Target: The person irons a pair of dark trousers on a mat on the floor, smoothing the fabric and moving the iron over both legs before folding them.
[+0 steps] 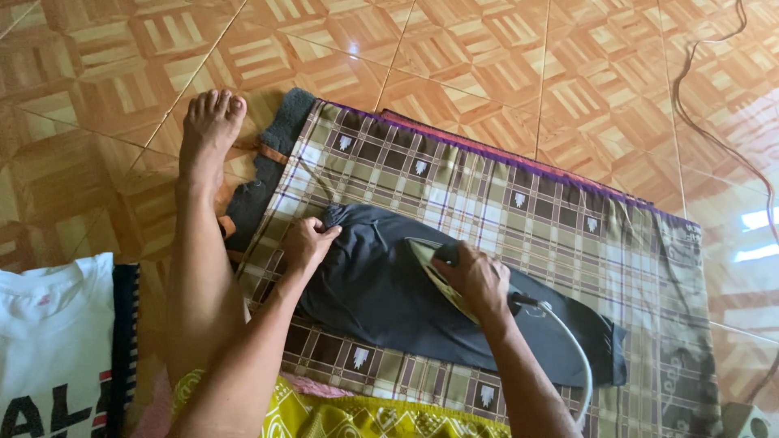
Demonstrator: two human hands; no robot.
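A dark grey garment lies flat on a checked brown and cream cloth spread on the floor. My right hand grips the handle of a pale clothes iron, which rests on the middle of the garment. My left hand pinches the garment's left edge and holds it against the cloth. A white cord runs from the iron's rear toward me.
My bare left leg and foot stretch over the orange patterned floor tiles. A white printed shirt lies at the lower left. A dark cable snakes along the right to a pale plug block.
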